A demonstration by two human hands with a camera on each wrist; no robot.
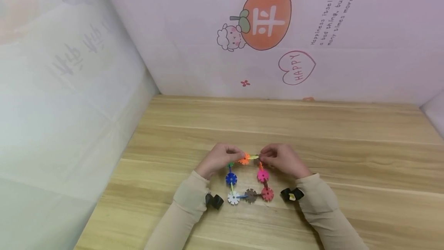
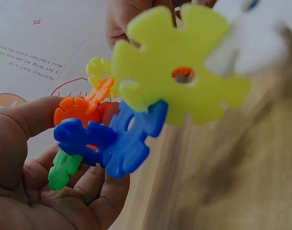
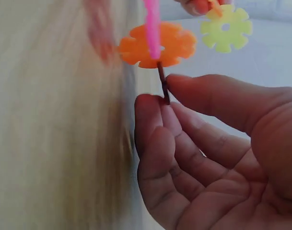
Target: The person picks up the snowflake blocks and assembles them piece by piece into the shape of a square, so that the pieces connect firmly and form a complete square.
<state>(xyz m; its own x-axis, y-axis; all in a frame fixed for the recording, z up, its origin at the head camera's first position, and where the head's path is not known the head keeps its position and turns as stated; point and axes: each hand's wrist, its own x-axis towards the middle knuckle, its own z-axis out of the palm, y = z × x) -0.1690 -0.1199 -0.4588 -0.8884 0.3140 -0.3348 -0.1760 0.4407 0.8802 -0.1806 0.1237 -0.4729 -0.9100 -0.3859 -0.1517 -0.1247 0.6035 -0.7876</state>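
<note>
A chain of colourful notched plastic discs, like snowflake building pieces, hangs between both hands in a rough ring. My left hand [image 1: 219,160] pinches an orange disc [image 2: 76,113] between thumb and fingers. Beside it are a green disc [image 2: 64,169], blue discs [image 2: 86,139] and a large-looking yellow disc [image 2: 155,62]. With thumb and fingertips, my right hand [image 1: 282,160] holds a dark brown disc [image 3: 163,82], seen edge-on. An orange disc [image 3: 177,45] and a pink disc [image 3: 152,28] follow from it. A second yellow disc [image 3: 227,28] lies apart from the brown one.
White [image 1: 234,198], grey-brown [image 1: 251,195] and red [image 1: 267,194] discs make up the near side of the ring. Beneath is a wood-grain table [image 1: 166,134]. A printed pink sheet [image 1: 194,68] stands behind it, and a pale sheet [image 1: 114,146] at left.
</note>
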